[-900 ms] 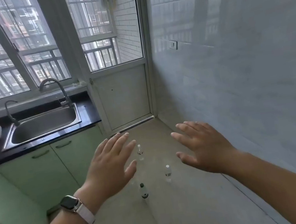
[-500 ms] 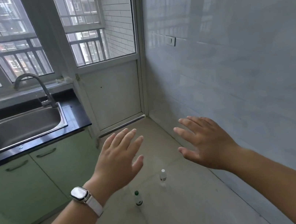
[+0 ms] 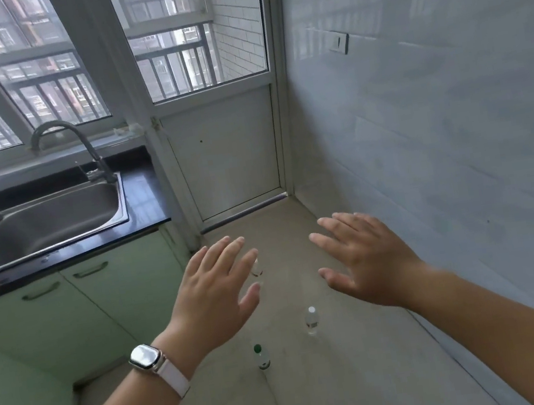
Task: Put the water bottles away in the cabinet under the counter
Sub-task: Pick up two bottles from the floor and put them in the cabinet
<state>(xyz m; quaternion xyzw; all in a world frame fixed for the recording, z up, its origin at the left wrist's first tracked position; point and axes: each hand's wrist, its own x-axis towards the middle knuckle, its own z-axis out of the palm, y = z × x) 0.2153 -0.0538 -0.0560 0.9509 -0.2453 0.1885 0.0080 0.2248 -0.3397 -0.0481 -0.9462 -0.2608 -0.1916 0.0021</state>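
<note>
Beige floor [image 3: 354, 380] in a narrow kitchen corner carries three bottles, all upright and apart from each other. The green-cap bottle [image 3: 261, 357] is nearest us and the white-cap bottle [image 3: 312, 320] stands a little beyond it to the right. A third bottle [image 3: 257, 270] is further on, half hidden behind the fingers of the left hand [image 3: 216, 293]. Both hands hover well above them, palms down and fingers spread; the right hand [image 3: 368, 263], like the left, holds nothing. Half a second ago we saw only two bottles, with the third covered by the left hand. Now it peeks out past the fingertips, and the view has swung back left, so more of the sink [image 3: 54, 227] and the black tabletop [image 3: 144, 189] shows. The hands have kept their spread pose, so we judge that no reach has begun. The cabinet [image 3: 126, 292] under the tabletop stands left of the bottles with both doors closed. For the task, everything is still ahead: a door must be opened and each bottle picked up, probably from a crouch, since they stand low. A watch [image 3: 145, 357] sits on the left wrist.
</note>
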